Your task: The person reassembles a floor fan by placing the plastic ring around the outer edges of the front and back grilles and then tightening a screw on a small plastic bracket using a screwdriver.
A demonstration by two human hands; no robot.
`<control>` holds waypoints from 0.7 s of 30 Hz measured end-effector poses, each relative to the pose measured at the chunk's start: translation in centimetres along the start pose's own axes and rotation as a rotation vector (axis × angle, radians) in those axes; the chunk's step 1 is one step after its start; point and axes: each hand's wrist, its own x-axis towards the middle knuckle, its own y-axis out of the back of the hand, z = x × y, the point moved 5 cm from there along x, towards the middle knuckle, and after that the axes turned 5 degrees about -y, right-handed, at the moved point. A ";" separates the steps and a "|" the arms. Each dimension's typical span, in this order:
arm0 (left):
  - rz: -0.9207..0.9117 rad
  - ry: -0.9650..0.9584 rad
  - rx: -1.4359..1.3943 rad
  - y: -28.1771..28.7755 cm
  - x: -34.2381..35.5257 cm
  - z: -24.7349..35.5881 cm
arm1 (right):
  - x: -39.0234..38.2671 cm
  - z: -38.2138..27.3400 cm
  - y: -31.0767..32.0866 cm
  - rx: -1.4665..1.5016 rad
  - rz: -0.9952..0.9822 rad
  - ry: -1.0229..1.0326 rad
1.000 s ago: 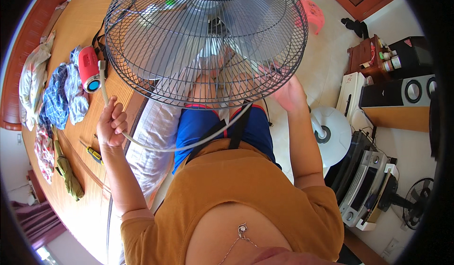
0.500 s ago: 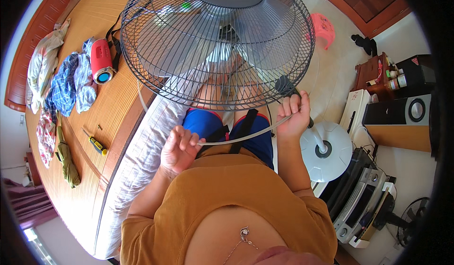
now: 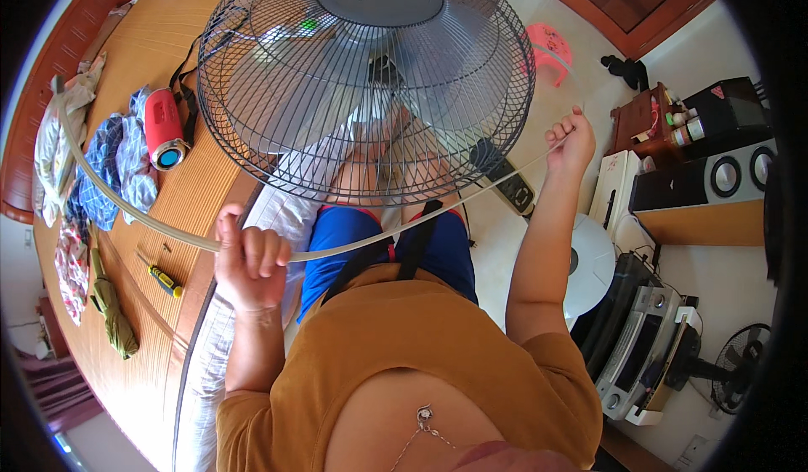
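Note:
A long, pale, flexible strip [image 3: 379,243] bows across my lap in front of the fan. My left hand [image 3: 251,261] is closed around it, and its free end rises over the bed at the far left. Held up on the right side, my right hand [image 3: 571,145] pinches the strip; beyond it the strip curves back toward the fan guard. The large fan [image 3: 370,93] stands just ahead, with a dark wire guard, see-through blades and a dark round centre cap. Its control box [image 3: 509,187] with buttons shows below the guard's right edge.
On the bed [image 3: 202,278] at left lie a red speaker [image 3: 165,127], crumpled clothes [image 3: 99,177], a yellow-black screwdriver [image 3: 163,280] and a folded green umbrella [image 3: 114,316]. The fan's white round base [image 3: 589,266], a speaker box [image 3: 699,198] and a pink stool [image 3: 551,55] are to the right.
My hands have moved apart, left hand leftward and right hand up and right. The strip now stretches wider, and its free end has swung up over the bed. The view has shifted slightly.

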 end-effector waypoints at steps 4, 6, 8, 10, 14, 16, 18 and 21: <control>-0.047 -0.034 0.035 -1.2 -0.6 1.5 | 1.4 -0.9 -0.1 0.016 -0.025 -0.053; -0.112 -0.082 0.059 -1.9 -0.6 2.5 | 1.3 -1.6 -0.1 -0.043 -0.018 -0.027; -0.097 -0.074 0.056 -2.5 -0.8 2.9 | 2.4 -2.1 0.4 -0.063 0.016 0.001; -0.131 -0.008 0.005 -3.3 -1.1 2.9 | 3.1 -2.6 0.9 -0.081 0.046 0.023; -0.062 -0.032 0.018 -2.4 0.0 3.9 | 2.4 -2.8 0.4 0.086 -0.123 -0.037; -0.095 -0.033 -0.002 -2.1 0.3 4.0 | 0.8 -3.2 -0.9 0.161 -0.119 -0.006; -0.110 -0.058 -0.024 -2.2 0.4 3.9 | 0.8 -3.7 -1.3 0.101 -0.132 0.010; -0.081 0.031 -0.042 -1.4 0.4 2.0 | -0.3 -5.9 -2.3 -0.046 -0.129 0.092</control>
